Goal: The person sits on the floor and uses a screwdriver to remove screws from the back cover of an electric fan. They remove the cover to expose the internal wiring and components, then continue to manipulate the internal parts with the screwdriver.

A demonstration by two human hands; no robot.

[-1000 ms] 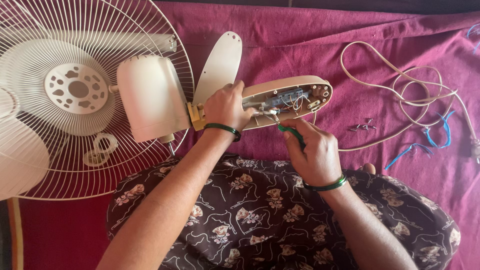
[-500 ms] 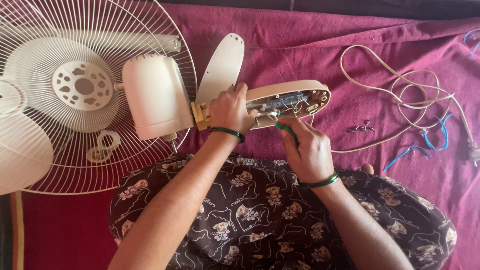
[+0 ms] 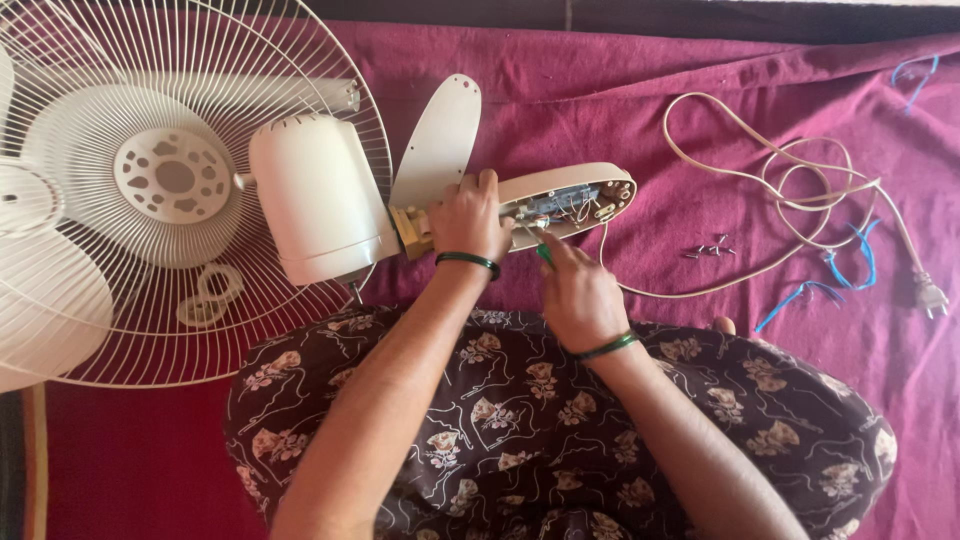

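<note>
Here, your left hand (image 3: 470, 218) is closed around the near end of the cream switch housing (image 3: 568, 200), just where that housing meets the tan neck joint (image 3: 411, 230) of the fan. Your right hand (image 3: 575, 292) is closed on a green-handled tool (image 3: 544, 253), whose tip reaches up into the open cavity among the thin wires (image 3: 560, 207); the working end is too small to make out clearly.

The housing lies directly ahead of both hands, on the maroon cloth (image 3: 640, 80), a little beyond your lap. Its long axis runs left to right with a slight upward tilt toward the right, so its rounded free end points right and away from you, and its open side faces up toward you. The left hand is touching it at the left end; the right hand sits just beneath its middle, joined to it only through the tool.

To the left, the cream motor casing (image 3: 320, 200) rests against the white wire guard (image 3: 120, 180). A loose cream cover plate (image 3: 438, 140) lies just behind the housing, angled up and right. Well to the right are a few small screws (image 3: 710, 248), a coiled cream power cord (image 3: 800, 180) with its plug (image 3: 930, 295), and blue wire scraps (image 3: 850, 262).
</note>
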